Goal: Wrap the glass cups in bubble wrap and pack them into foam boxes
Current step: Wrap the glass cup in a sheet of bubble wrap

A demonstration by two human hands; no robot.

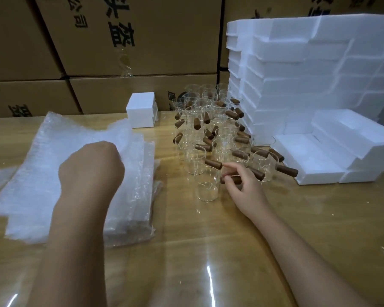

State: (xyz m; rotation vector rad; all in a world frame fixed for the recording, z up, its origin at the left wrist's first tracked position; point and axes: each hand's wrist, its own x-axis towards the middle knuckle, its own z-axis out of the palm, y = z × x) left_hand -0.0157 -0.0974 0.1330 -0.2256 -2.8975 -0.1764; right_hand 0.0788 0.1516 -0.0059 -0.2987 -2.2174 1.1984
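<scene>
Left hand (91, 167) grips bubble wrap (31, 173), right hand (242, 186) pinches a glass cup (207, 188) by its handle (232, 180) near foam boxes (308, 161).

My left hand (93, 167) sits on the stack of bubble wrap sheets (31, 191), fingers curled into the top sheet; the stack lies on the table (208, 251). My right hand (242, 187) pinches the handle (233, 180) of the nearest glass cup (207, 185), which stands just left of those fingertips. Beyond them crowd the other glass cups (208, 129). To their right lie open foam box halves (308, 160), with the tall stack of foam boxes (308, 85) behind. A small foam box (141, 111) stands beyond my left fingers, and cardboard cartons (131, 41) wall off the back.
</scene>
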